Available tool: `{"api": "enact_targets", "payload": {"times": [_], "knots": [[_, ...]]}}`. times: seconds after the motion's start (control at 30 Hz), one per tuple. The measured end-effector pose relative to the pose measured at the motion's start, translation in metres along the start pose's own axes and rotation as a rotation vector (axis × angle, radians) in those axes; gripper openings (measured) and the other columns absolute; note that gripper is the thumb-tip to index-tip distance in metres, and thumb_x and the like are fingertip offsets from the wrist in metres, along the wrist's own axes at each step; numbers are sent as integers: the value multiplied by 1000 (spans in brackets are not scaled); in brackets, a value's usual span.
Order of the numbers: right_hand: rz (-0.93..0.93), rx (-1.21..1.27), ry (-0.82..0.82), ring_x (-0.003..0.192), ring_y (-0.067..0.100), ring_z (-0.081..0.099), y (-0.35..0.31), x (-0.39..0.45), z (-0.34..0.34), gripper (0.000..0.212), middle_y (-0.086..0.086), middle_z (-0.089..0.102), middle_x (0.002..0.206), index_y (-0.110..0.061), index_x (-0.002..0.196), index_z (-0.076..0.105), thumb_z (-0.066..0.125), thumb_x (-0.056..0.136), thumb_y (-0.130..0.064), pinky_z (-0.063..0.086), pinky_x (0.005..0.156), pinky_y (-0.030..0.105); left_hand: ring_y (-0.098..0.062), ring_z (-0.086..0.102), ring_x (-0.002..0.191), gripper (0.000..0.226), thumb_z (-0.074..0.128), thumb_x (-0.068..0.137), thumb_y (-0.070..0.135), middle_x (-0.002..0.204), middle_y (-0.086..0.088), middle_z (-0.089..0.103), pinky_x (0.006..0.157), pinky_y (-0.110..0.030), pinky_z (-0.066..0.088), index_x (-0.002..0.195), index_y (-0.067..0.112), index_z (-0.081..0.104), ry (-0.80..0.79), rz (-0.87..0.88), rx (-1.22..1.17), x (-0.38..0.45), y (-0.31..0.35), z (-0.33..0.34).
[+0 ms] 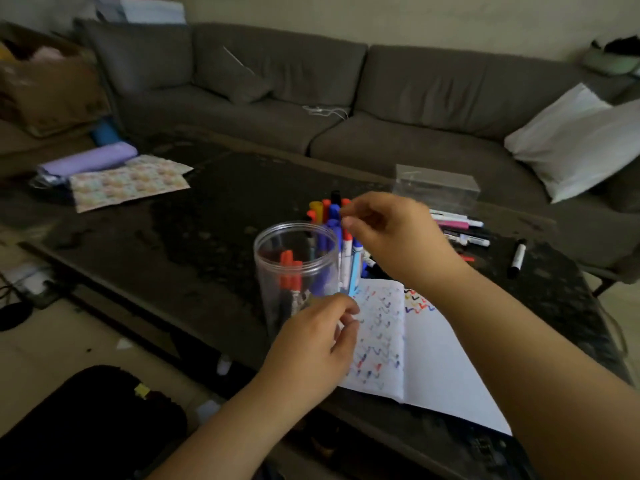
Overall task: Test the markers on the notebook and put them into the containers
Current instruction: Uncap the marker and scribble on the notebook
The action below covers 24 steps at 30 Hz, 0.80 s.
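Above the far cup, the right hand pinches a marker for dropping in; left hand hangs loose, holding nothing.

dim rm | grey sofa w/ white pillow | dark table | pale floor

So on your counter the jar sits right in front of you with a few markers standing in it. Just behind it there's a second bunch of upright markers. The open notebook lies to the jar's right, nearer you. Loose markers lie further right, with a box behind them. The sofa runs behind everything.
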State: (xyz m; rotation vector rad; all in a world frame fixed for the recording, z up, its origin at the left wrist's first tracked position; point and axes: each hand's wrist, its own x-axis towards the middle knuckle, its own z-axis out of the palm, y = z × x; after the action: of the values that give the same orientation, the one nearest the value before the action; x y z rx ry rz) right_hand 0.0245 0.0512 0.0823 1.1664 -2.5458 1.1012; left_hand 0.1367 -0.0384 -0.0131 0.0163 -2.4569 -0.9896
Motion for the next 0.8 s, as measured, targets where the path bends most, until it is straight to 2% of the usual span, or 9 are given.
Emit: {"api": "enact_targets", "payload": {"times": [0.1,0.2,0.27,0.33,0.4,0.5,0.57,0.7,0.8], "knots": [[-37,-182,-201,77,3,58,-26,17,11,16,-4,68,91,-14,102,70,62,90,-20,41,71,7,-7,59,66,7,56,87,25,75,8,63,61,-31,51,87,21,62,107,-10,25,-11,-7,-20],[-20,-320,-314,91,16,63,-39,25,19,16,3,69,99,-13,101,69,63,88,-20,48,85,25,-7,52,53,14,60,84,32,59,9,53,50,-32,46,74,23,55,265,-100,68,-20,-17,-37],[4,-401,-391,98,21,62,-42,23,23,17,4,68,104,-14,102,69,64,87,-21,50,90,35,-4,50,61,23,69,77,33,69,13,48,52,-17,41,79,26,48,343,-232,63,-21,-23,-44],[29,-425,-441,100,22,60,-43,21,26,18,4,67,106,-17,105,68,64,88,-22,50,92,38,-2,48,76,44,78,67,33,89,16,41,58,-9,36,91,27,41,373,-357,-4,-18,-30,-48],[47,-466,-473,105,23,59,-48,22,25,22,4,65,112,-21,110,67,63,88,-22,48,96,36,-2,46,101,68,83,62,31,115,14,38,76,-8,36,113,28,38,247,-446,-143,-10,-37,-48],[78,-584,-568,119,28,51,-52,27,23,30,6,55,129,-27,121,61,59,91,-22,37,107,38,-8,34,130,108,85,60,29,146,12,30,99,-26,35,144,34,17,30,-475,-283,1,-43,-43],[45,-653,-614,124,30,47,-53,29,21,29,6,53,131,-25,122,61,56,93,-23,33,109,42,-11,31,135,114,86,58,28,149,11,27,104,-32,35,145,37,13,-3,-447,-278,8,-43,-41],[-90,-764,-751,115,25,51,-40,34,17,33,7,56,123,-16,124,56,53,95,-30,36,99,32,-8,22,138,116,86,59,28,151,14,19,105,-27,28,146,37,10,-40,-378,-149,13,-40,-37],[-80,-905,-799,133,37,33,-28,31,29,46,18,40,142,-8,138,42,49,96,-27,23,112,45,-5,20,138,116,85,60,32,151,16,16,102,-23,26,146,36,7,-58,-306,-72,11,-37,-34]]}}
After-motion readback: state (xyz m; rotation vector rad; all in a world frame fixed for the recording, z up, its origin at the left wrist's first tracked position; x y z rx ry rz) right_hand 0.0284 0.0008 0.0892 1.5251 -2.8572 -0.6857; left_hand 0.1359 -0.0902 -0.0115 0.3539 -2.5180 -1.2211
